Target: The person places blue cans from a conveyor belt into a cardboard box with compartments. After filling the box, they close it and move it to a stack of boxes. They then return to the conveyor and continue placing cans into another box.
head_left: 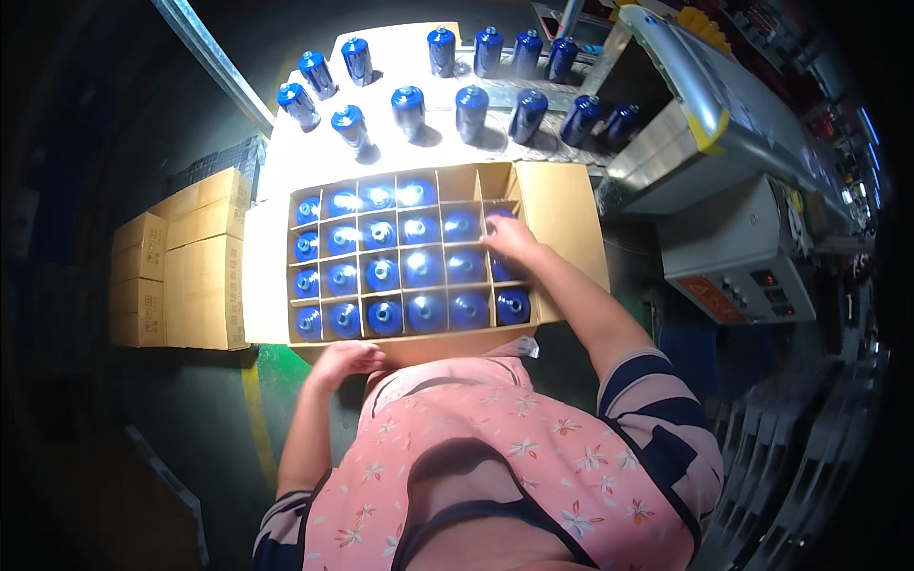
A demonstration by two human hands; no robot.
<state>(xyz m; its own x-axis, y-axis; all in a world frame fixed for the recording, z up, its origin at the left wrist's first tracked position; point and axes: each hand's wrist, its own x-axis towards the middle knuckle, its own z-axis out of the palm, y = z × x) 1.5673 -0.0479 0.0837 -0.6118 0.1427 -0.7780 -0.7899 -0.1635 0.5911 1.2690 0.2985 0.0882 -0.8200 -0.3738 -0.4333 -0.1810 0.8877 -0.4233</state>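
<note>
An open cardboard box [562, 205] stands before me, split by cardboard dividers [437, 214] into a grid of compartments. Most compartments hold a shiny blue bottle [383, 272], upright with its neck on top. Two compartments at the far right corner hold no bottle. My right hand [511, 236] reaches into the right-hand column, its fingers closed around the top of a blue bottle [501, 215] that they partly cover. My left hand [350, 360] is at the box's near side with its fingers curled together; whether anything is in them is hidden.
Beyond the box, several more blue bottles [471, 112] stand in two rows on a brightly lit surface [286, 152]. Stacked cardboard boxes [202, 276] are at the left. A metal machine [657, 143] and a grey control box [738, 257] stand at the right.
</note>
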